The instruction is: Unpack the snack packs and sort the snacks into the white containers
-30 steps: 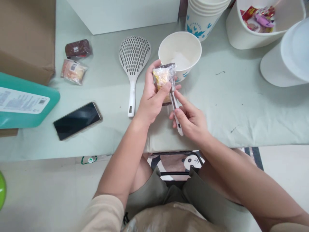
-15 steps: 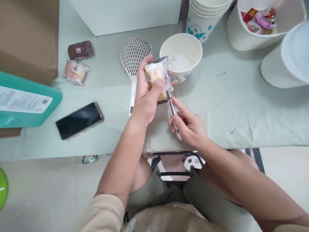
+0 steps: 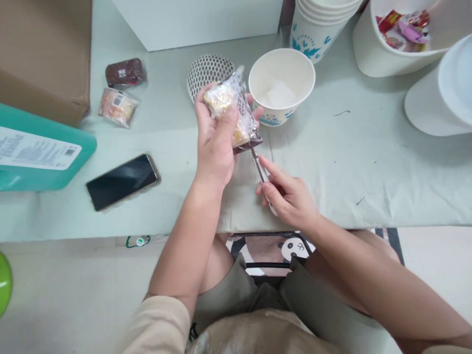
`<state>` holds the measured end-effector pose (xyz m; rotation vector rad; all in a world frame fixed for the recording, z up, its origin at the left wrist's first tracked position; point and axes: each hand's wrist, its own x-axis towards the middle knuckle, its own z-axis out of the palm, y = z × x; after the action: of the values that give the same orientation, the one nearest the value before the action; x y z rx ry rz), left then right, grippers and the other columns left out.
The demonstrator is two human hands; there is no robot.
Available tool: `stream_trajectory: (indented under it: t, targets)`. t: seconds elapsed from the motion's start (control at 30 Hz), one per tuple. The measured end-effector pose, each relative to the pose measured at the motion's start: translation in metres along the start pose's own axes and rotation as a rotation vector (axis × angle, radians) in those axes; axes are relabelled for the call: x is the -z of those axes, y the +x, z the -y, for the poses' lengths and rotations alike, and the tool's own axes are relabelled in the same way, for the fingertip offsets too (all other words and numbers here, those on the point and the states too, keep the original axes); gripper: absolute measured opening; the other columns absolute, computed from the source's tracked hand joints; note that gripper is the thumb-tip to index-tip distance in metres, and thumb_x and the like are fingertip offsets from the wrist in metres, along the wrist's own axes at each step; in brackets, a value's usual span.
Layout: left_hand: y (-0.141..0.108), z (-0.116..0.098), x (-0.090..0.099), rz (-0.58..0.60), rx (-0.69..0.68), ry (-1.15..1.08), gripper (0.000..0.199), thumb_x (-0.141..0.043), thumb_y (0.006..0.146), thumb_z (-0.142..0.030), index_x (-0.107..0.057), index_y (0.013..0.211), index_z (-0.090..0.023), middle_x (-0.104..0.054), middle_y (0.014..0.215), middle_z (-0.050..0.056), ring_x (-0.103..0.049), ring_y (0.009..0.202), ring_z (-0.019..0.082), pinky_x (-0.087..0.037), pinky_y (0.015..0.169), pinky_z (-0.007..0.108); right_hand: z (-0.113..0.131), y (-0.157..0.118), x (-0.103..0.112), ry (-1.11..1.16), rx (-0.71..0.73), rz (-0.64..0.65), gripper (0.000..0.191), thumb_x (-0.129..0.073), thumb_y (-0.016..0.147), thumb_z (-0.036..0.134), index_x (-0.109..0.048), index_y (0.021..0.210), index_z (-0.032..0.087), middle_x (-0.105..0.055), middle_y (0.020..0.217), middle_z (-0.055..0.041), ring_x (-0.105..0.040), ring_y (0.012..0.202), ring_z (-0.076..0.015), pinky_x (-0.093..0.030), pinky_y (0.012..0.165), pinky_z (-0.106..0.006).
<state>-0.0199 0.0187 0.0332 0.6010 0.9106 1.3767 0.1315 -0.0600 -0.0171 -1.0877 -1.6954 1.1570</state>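
Our left hand (image 3: pixel 217 140) clasps shiny packet (image 3: pixel 244 110) above table (image 3: pixel 332 167); our right hand (image 3: pixel 287 196) grips knife (image 3: pixel 261 171), tip at packet's lower edge. Packet partly hides skimmer (image 3: pixel 208 69); paper bowl (image 3: pixel 282 116) just beside. Wrapped snack (image 3: pixel 118 106) bears barcode (image 3: pixel 118 100); green container's (image 3: pixel 79 142) label (image 3: pixel 37 147) we cannot read.

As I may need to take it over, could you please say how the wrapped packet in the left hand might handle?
The wrapped packet is probably slippery, given its shiny film. Its crinkled, loose edge will likely fold easily. It seems light, since the left hand holds it up.
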Motion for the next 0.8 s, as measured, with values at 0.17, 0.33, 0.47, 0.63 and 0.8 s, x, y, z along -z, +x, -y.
stream_trajectory:
  t: [0.17, 0.33, 0.47, 0.63, 0.8]
  targets:
    - [0.008, -0.015, 0.013, -0.055, -0.196, 0.067, 0.067, -0.06, 0.1, -0.036, -0.023, 0.153, -0.054, -0.062, 0.144, -0.008, -0.05, 0.147, 0.021, -0.052, 0.111, 0.037, -0.001, 0.0, 0.007, -0.142, 0.06, 0.0, 0.048, -0.053, 0.099, 0.026, -0.054, 0.147, 0.024, -0.071, 0.074, 0.0037, -0.059, 0.053, -0.0107, -0.052, 0.057, -0.025]
    - [0.01, -0.021, 0.032, -0.012, -0.208, 0.134, 0.045, -0.063, 0.095, -0.032, -0.043, 0.132, -0.045, -0.069, 0.116, -0.006, -0.055, 0.138, 0.025, -0.053, 0.109, 0.045, -0.001, 0.006, 0.036, -0.378, -0.072, -0.139, 0.023, -0.065, 0.089, 0.029, -0.066, 0.111, 0.024, -0.068, 0.068, 0.0032, -0.057, 0.054, -0.0126, -0.047, 0.054, -0.026]
    - [0.007, -0.015, 0.034, 0.126, -0.14, 0.171, 0.037, -0.07, 0.086, -0.029, -0.05, 0.116, -0.037, -0.071, 0.11, -0.003, -0.068, 0.116, 0.025, -0.061, 0.09, 0.04, -0.008, 0.007, 0.067, -0.566, -0.122, -0.267, 0.015, -0.064, 0.084, 0.027, -0.069, 0.097, 0.024, -0.07, 0.078, -0.0019, -0.06, 0.062, -0.0164, -0.049, 0.058, -0.03]
    - [0.005, -0.011, 0.026, 0.168, -0.001, 0.195, 0.028, -0.049, 0.099, -0.043, -0.052, 0.125, -0.032, -0.073, 0.112, 0.003, -0.073, 0.117, 0.029, -0.064, 0.089, 0.042, -0.03, 0.003, 0.103, -0.87, -0.187, -0.393, 0.019, -0.064, 0.081, 0.029, -0.072, 0.097, 0.024, -0.069, 0.089, -0.0063, -0.064, 0.076, -0.0238, -0.054, 0.076, -0.043]
    - [0.005, -0.002, 0.017, 0.22, 0.05, 0.167, 0.024, -0.051, 0.099, -0.036, -0.054, 0.122, -0.029, -0.07, 0.125, 0.004, -0.07, 0.125, 0.029, -0.063, 0.097, 0.046, -0.041, -0.002, 0.112, -0.973, -0.222, -0.354, 0.021, -0.067, 0.084, 0.028, -0.071, 0.104, 0.022, -0.066, 0.095, -0.0113, -0.065, 0.098, -0.0361, -0.053, 0.09, -0.058]
